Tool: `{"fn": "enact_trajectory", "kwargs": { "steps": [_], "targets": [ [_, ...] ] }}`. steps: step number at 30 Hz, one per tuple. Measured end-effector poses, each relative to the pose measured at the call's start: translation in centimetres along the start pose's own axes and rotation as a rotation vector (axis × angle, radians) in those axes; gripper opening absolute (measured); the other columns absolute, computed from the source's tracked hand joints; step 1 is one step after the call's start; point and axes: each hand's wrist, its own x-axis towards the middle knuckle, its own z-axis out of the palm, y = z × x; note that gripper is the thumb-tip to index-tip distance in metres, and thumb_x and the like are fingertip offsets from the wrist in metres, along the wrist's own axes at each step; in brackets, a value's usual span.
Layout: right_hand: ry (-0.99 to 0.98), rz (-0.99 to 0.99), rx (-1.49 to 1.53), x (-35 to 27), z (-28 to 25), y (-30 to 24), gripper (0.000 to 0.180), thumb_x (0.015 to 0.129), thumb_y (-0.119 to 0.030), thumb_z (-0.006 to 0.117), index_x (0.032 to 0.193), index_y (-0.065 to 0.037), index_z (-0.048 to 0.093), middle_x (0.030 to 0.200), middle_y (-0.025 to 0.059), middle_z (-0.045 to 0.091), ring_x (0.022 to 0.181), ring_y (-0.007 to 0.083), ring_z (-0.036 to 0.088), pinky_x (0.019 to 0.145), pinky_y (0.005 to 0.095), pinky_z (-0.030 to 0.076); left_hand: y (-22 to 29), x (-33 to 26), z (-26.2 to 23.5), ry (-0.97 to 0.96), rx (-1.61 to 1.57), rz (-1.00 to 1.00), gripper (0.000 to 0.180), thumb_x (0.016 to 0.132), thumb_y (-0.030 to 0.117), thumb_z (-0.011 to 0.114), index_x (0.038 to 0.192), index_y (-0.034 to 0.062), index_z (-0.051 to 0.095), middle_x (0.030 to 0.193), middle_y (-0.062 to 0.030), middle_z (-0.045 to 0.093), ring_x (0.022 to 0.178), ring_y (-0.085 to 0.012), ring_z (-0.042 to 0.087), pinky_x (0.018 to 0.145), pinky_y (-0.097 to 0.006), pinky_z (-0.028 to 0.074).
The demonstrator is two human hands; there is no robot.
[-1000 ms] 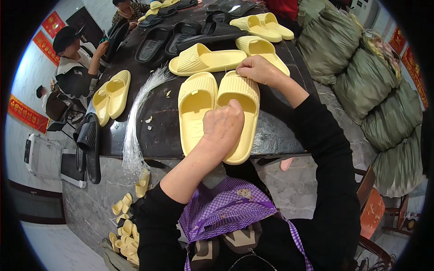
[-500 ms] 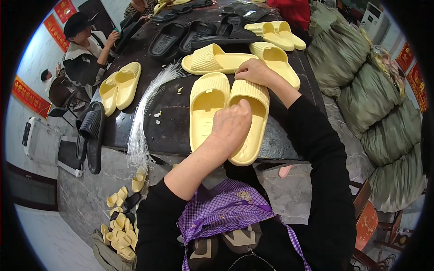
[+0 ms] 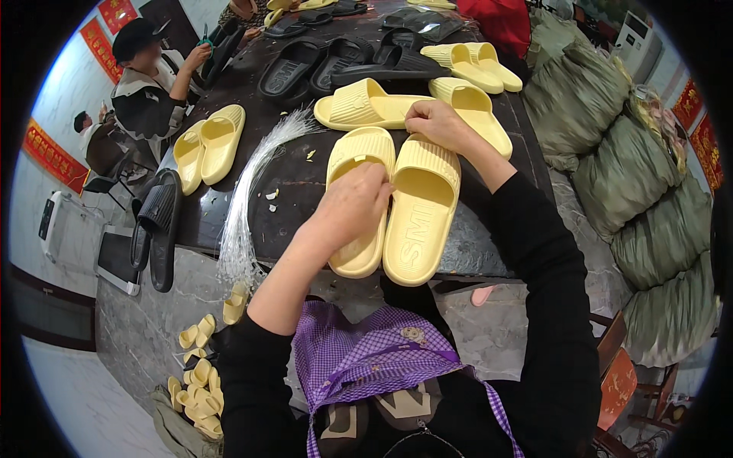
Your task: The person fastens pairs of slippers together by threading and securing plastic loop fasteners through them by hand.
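Observation:
Two yellow slide slippers lie side by side at the table's near edge, toes pointing away from me. Over the left slipper (image 3: 359, 259), my left hand (image 3: 355, 200) is closed, its fingertips at the inner side of the strap opening. My right hand (image 3: 435, 122) is pinched at the toe of the right slipper (image 3: 418, 233). Anything small between the fingers of either hand cannot be made out. Another yellow slipper (image 3: 355, 105) lies crosswise just beyond, and one more (image 3: 485, 118) sits right of my right hand. A bundle of clear plastic strands (image 3: 248, 183) stretches along the left.
A yellow pair (image 3: 221, 145) and a black pair (image 3: 160, 229) stand at the table's left edge. Black slippers (image 3: 343, 65) fill the back. Green sacks (image 3: 611, 156) are stacked at right, yellow slippers (image 3: 200, 401) heaped on the floor. A person (image 3: 145, 84) at left holds scissors (image 3: 205, 38).
My left hand has moved from the right slipper's opening over to the left slipper, uncovering the right insole. My right hand stays at the toe. The view has shifted slightly.

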Motion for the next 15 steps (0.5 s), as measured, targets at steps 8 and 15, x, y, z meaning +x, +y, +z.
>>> {"fn": "enact_trajectory", "kwargs": {
  "steps": [8,15],
  "targets": [
    [-0.126,-0.097,0.038,0.0,0.5,-1.0,0.01,0.078,-0.009,0.056,0.079,0.0,0.059,0.087,0.0067,0.063,0.076,0.0113,0.055,0.07,0.0236,0.044,-1.6,0.4,0.1,-0.065,-0.086,-0.021,0.013,0.086,0.011,0.048,0.084,-0.0011,0.046,0.08,-0.0202,0.053,0.08,-0.0358,0.052,0.071,-0.042,0.041],
    [-0.328,-0.106,-0.018,0.8,0.3,-0.3,0.006,0.078,-0.005,0.055,0.077,0.0,0.057,0.106,0.008,0.062,0.086,0.0127,0.055,0.079,0.025,0.043,-1.6,0.3,0.8,-0.006,-0.097,-0.042,0.011,0.086,0.009,0.047,0.086,-0.0011,0.046,0.081,-0.0207,0.051,0.08,-0.0367,0.05,0.07,-0.041,0.04]
  ]
}}
